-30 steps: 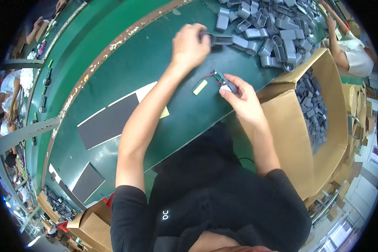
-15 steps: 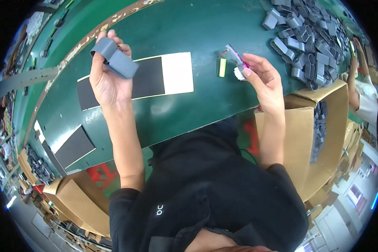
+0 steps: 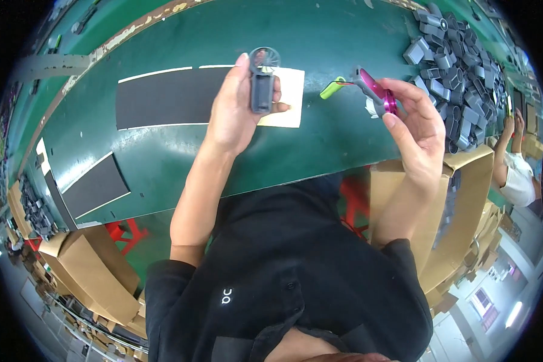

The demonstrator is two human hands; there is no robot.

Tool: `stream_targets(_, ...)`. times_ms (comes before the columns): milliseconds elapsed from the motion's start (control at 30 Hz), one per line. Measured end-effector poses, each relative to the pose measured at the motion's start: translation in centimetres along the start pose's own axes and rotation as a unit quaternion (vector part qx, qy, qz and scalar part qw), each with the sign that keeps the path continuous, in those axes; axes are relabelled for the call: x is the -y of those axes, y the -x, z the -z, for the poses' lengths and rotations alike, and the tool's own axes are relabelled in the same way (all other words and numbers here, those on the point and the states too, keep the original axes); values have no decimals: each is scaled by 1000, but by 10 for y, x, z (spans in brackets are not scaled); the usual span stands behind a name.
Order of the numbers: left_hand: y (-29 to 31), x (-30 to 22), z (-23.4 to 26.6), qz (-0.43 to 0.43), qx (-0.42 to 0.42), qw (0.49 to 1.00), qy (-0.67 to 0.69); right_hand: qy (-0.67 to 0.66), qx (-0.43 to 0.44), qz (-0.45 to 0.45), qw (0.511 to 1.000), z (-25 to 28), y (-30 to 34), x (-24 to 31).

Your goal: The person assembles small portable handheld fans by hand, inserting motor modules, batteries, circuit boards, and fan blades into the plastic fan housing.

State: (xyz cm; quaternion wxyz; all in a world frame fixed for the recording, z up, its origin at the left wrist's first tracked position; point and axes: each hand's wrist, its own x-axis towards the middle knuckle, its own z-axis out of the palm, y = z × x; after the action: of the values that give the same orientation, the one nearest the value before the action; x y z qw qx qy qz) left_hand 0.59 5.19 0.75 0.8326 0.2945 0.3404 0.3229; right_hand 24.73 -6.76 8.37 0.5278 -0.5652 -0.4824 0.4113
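In my left hand [image 3: 232, 117] is a grey plastic fan housing [image 3: 262, 96], its round grille end up and its open hollow handle toward me. The fingers wrap behind it. My right hand [image 3: 419, 120] pinches a small fan motor assembly [image 3: 374, 90] with a magenta metallic part and a bit of white on it. From this assembly a green battery cell [image 3: 332, 88] hangs by thin wires over the table. The two parts are apart, with a gap of bare table between them.
Black foam strips with a pale backing sheet [image 3: 291, 96] lie on the green table [image 3: 223, 30]. A heap of grey plastic housings [image 3: 458, 72] covers the right end. Cardboard boxes [image 3: 398, 181] stand at the near edge. Another person [image 3: 516, 172] is at far right.
My left hand has moved right and turned the housing so that its grille and open side show. My right hand has shifted right, and the battery cell now hangs tilted.
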Motion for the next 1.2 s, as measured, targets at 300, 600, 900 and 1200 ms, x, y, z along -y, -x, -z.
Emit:
stream_targets(300, 6, 2, -22, -34, 42, 993, -105, 52, 146, 77, 985, -10, -30, 34)
stream_targets(600, 17, -11, -30, 7, 111, 992, -65, 176, 139, 60, 973, -11, -48, 30)
stream_targets(900, 19, -4, -26, -27, 129, 989, -67, 193, 113, 127, 966, -16, -49, 25)
stream_targets(1200, 21, 2, -24, -113, 126, 974, -153, 279, 124, 128, 944, -22, -38, 35)
